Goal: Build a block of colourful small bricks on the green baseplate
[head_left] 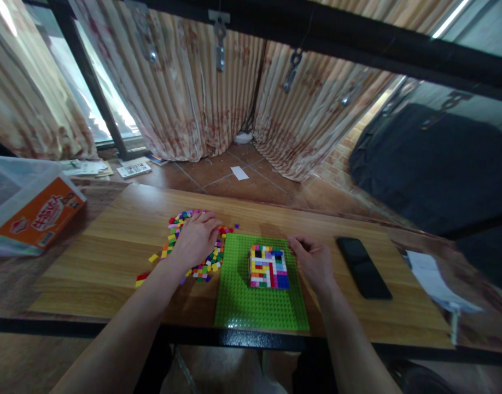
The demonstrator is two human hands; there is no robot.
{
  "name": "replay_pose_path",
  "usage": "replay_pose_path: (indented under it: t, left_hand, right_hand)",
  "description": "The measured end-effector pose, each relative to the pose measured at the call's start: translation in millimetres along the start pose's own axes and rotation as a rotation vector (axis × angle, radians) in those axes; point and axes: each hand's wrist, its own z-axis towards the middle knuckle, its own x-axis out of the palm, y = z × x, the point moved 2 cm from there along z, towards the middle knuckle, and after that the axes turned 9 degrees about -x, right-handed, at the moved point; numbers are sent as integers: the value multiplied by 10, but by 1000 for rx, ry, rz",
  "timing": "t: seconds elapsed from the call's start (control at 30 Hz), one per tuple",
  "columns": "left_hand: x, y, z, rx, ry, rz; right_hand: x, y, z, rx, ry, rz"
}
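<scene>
On the wooden table a green studded baseplate carries a small block built of many-coloured toy bricks. Left of the plate lies a loose pile of small toy bricks in many colours. My left hand rests over this pile, palm down, fingers stretched forward among the bricks. Beside the plate's upper right edge is my right hand, its fingers curled and thumb and forefinger pinched together. Whatever it may hold is too small to make out.
A black phone lies on the table at right. A clear plastic bin with an orange label stands at far left. Papers hang by the right edge. Metal clips dangle from a dark bar above.
</scene>
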Motion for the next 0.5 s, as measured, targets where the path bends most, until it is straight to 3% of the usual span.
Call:
replay_pose_path:
  t: [0.17,0.5]
  left_hand:
    - [121,-101,19,-62,80,32]
    - [99,-34,44,-91,91,-27]
  right_hand:
    - [20,5,-22,2,8,21]
    - [25,40,-35,4,15,-1]
